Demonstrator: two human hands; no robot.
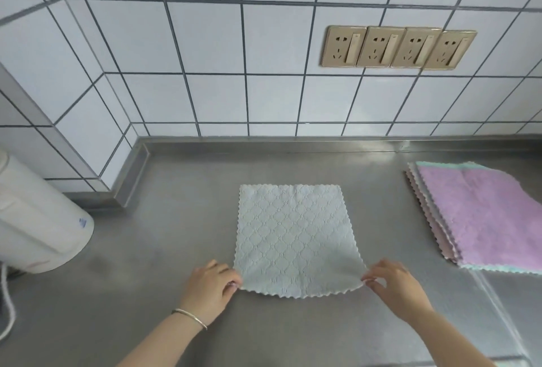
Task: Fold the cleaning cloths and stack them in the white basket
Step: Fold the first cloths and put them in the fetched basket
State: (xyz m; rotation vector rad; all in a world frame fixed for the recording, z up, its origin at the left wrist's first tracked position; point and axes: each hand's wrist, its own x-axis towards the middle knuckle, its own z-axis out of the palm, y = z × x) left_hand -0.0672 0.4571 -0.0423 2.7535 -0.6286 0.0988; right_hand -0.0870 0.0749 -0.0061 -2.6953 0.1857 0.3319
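cloth (296, 237): pale blue, flat on the steel counter (176, 234), unfolded
left hand (212, 284): pinching the near left corner
right hand (393, 284): pinching the near right corner
stack (487, 214): purple cloths off to the right

Two bare forearms are showing from the near edge, no sleeves in sight on either. The left hand (211, 284) is wearing nothing on its fingers that can be made out; a thin silver bangle (190, 317) is sitting on its wrist. The right hand (394, 286) and wrist are wearing nothing.
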